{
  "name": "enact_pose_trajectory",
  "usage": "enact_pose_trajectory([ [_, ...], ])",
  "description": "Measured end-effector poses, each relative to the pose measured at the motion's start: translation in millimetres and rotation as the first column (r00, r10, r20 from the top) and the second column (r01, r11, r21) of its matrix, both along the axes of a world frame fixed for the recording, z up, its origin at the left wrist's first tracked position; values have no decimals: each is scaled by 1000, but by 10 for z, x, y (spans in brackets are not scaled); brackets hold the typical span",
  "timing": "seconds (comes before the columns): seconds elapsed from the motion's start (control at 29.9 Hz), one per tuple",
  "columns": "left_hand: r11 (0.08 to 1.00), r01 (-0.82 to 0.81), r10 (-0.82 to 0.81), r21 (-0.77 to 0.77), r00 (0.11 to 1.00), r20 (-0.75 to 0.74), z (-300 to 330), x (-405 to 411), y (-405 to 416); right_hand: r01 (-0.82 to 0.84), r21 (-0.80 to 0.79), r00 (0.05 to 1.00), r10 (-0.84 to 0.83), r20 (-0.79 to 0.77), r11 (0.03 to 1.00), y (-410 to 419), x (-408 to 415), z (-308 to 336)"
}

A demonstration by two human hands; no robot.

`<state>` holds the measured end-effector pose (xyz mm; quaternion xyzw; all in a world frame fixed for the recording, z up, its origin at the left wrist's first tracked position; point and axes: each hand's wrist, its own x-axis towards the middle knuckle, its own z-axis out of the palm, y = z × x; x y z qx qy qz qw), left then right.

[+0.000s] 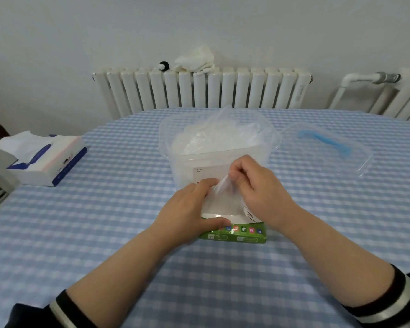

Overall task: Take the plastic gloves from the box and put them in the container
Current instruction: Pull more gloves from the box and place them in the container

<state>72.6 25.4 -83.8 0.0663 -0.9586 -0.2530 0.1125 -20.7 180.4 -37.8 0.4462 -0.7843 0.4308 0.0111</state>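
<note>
A green and white glove box (237, 233) lies on the checked tablecloth near the middle. My left hand (189, 209) rests on the box's left side with its thumb along the front edge. My right hand (258, 188) pinches a thin clear plastic glove (223, 188) that rises from the box's opening. Just behind the box stands a clear plastic container (182, 157) without its lid, with several crumpled plastic gloves (220, 136) piled inside and one sticking up above the rim.
The container's clear lid (329, 147) with a blue handle lies to the right. A tissue box (45, 159) sits at the table's left edge. A white radiator (199, 91) runs along the wall behind the table.
</note>
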Motion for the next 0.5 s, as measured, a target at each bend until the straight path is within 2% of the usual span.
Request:
enact_pose_trajectory([
  [0.1, 999, -19, 20, -29, 999, 35, 34, 3, 15, 137, -334, 987, -98, 131, 932, 27, 11, 267],
  [0.17, 999, -10, 12, -43, 999, 46, 76, 23, 43, 219, -448, 973, -164, 159, 867, 78, -62, 442],
  [0.27, 999, -26, 26, -22, 1000, -7, 113, 38, 66, 266, -422, 958, -191, 212, 867, 140, -134, 502],
  [0.33, 991, -104, 119, 83, 969, -216, 159, 53, 88, 312, -364, 933, -210, 294, 878, 159, -155, 449],
  [0.37, 988, -120, 150, 98, 909, -390, 170, 49, 88, 333, -330, 919, -225, 324, 884, 164, -169, 418],
  [0.43, 987, -144, 56, -65, 701, -711, 187, 38, 89, 356, -279, 889, -230, 397, 892, 155, -192, 363],
  [0.5, 947, -173, -134, -272, 556, -820, 189, 5, 114, 368, -264, 849, -206, 487, 892, 130, -204, 335],
])
